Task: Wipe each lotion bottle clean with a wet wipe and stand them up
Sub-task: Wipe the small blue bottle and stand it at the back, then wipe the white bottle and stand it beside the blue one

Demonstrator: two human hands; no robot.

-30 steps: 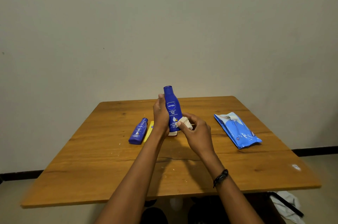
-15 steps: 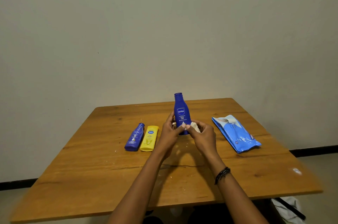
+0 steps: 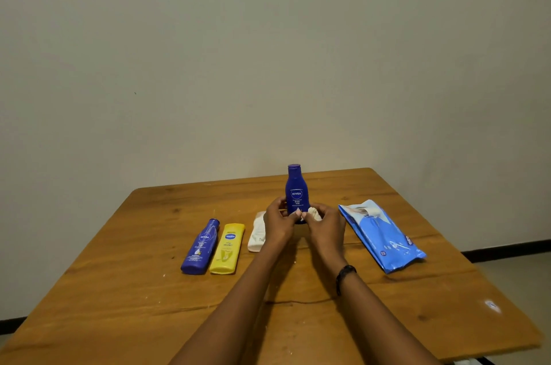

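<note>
The left hand (image 3: 278,223) gripped the base of the upright blue bottle (image 3: 296,194); the right hand (image 3: 325,226) pinched a balled wet wipe (image 3: 314,213) beside it. I judged a slow, even release would keep it standing.

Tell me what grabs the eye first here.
A dark blue bottle stands upright in the middle of the table, both hands at its base: the left hand holds it, the right hand grips a crumpled wipe. Left of them, a slim blue bottle, a yellow bottle and a pale bottle lie flat side by side; a blue pack of wipes lies to the right.
</note>
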